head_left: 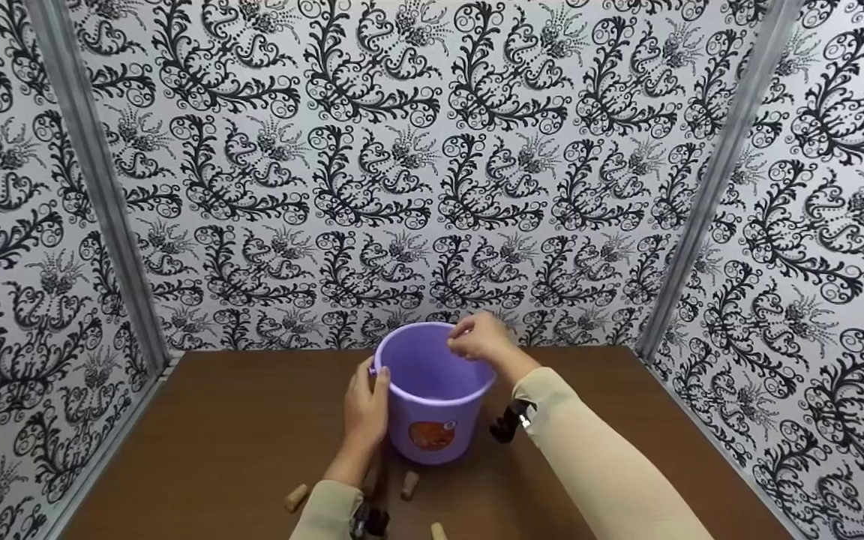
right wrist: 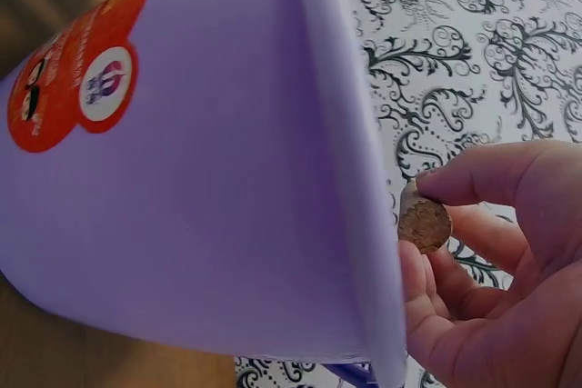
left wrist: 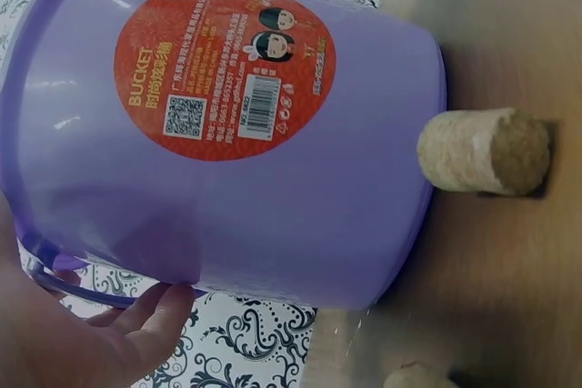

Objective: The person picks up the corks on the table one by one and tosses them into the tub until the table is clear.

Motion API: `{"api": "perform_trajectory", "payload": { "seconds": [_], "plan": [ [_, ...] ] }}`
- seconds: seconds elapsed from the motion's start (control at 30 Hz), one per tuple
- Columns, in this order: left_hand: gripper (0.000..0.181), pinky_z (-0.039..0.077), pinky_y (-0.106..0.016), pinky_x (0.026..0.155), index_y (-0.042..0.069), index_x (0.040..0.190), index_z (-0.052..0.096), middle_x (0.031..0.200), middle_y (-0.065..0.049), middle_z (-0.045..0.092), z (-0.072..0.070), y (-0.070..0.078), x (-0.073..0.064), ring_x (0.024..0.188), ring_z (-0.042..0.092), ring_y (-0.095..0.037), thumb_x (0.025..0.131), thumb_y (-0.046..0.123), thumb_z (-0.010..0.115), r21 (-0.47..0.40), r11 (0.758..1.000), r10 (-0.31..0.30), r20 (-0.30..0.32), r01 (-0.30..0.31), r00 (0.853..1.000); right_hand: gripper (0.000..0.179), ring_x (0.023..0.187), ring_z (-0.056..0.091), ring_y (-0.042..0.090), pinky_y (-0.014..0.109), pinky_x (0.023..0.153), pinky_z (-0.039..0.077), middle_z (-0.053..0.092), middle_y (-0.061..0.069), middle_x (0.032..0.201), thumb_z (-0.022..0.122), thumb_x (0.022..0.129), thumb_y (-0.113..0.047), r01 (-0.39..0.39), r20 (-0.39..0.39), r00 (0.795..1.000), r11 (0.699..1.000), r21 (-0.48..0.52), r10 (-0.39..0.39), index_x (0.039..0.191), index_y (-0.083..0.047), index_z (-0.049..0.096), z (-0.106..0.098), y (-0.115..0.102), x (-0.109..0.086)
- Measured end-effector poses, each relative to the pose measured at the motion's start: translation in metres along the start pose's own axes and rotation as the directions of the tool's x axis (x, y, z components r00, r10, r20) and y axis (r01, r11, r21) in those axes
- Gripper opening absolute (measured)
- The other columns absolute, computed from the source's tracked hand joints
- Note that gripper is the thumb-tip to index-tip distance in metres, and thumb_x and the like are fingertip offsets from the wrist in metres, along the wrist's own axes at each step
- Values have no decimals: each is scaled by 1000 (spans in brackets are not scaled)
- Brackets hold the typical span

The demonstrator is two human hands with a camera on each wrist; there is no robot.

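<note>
A purple bucket (head_left: 436, 420) with an orange-red label (left wrist: 223, 65) stands upright on the brown table. My left hand (head_left: 366, 405) grips its left side at the rim, thumb over the edge, fingers by the handle (left wrist: 86, 293). Over the bucket's mouth, toward the right of the rim, is my right hand (head_left: 483, 337). Its thumb and fingertips pinch a cork (right wrist: 426, 224), whose brown round end shows in the right wrist view. Close to the bucket's base lies another cork (left wrist: 482, 152).
More corks lie on the near part of the table, one left of my left forearm (head_left: 296, 497) and one at the bottom edge (head_left: 439, 532). White walls with black scrollwork (head_left: 372, 187) enclose the table (head_left: 252, 420) at the back and sides.
</note>
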State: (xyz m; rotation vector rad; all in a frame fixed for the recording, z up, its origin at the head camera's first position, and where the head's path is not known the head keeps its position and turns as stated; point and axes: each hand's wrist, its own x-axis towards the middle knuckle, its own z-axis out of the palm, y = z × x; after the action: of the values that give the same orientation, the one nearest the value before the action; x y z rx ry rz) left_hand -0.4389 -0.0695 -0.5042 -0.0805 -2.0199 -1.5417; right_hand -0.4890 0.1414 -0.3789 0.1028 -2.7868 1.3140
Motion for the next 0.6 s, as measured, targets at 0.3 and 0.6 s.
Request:
{"api": "perform_trajectory", "payload": {
  "seconds": [0.3,0.6],
  "plan": [
    [40,47,-61,113,6,140,64,137,-25,68,0,-1,-1,129,63,-45,108,29,58,10,1000,-9,4,9,1000,23,81,75,19,28,74,65,79,11,95,81,84,-8,18,35,999,1000,-13,-17,107,-6,80,0,-4,3],
    [39,47,-61,113,6,139,64,137,-24,68,-2,2,0,129,63,-44,108,29,58,18,1000,-13,2,13,1000,22,78,75,19,26,70,65,77,13,96,81,80,-2,35,23,999,999,23,-36,102,-4,81,8,-4,4]
  ]
}}
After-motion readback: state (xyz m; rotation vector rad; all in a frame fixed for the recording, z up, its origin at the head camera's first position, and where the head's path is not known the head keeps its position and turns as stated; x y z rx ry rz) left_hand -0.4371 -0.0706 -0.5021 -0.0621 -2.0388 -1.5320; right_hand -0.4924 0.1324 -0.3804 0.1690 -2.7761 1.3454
